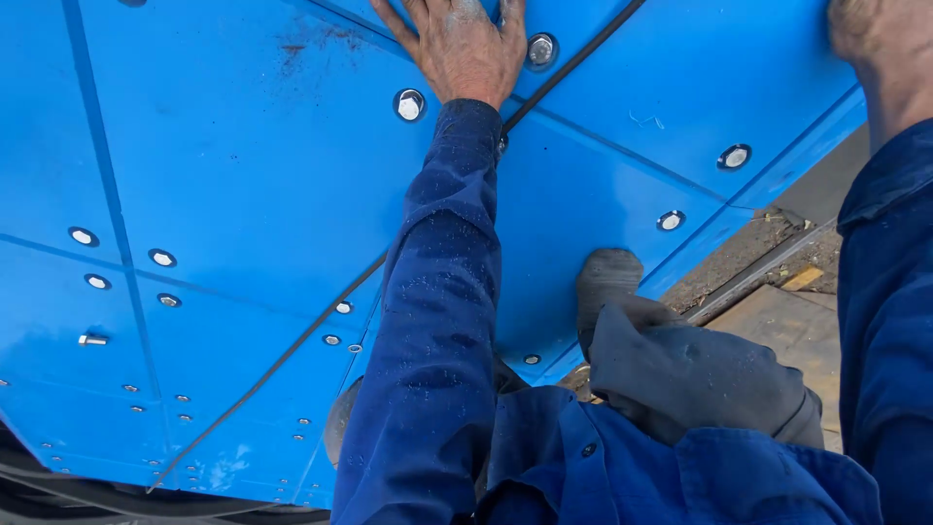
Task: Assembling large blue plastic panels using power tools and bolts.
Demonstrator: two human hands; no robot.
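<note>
My left hand [465, 49] lies flat, fingers spread, on a large blue panel surface [243, 165]. It is dusty and holds nothing. A hex bolt head [541, 49] sits just right of it and another bolt [409, 104] just left of the wrist. My left sleeve is dark blue and runs down the middle. Only the wrist and lower part of my right hand [863, 29] show at the top right corner; its fingers are cut off by the frame edge.
Several recessed bolts dot the blue panels, such as the bolt [735, 156] and the bolt [670, 221]. One bolt [92, 339] sticks out at the left. A black seam [292, 350] crosses diagonally. My grey-trousered knee [690, 374] and boot [607, 277] rest at the panel's edge, beside dirt and concrete [787, 321].
</note>
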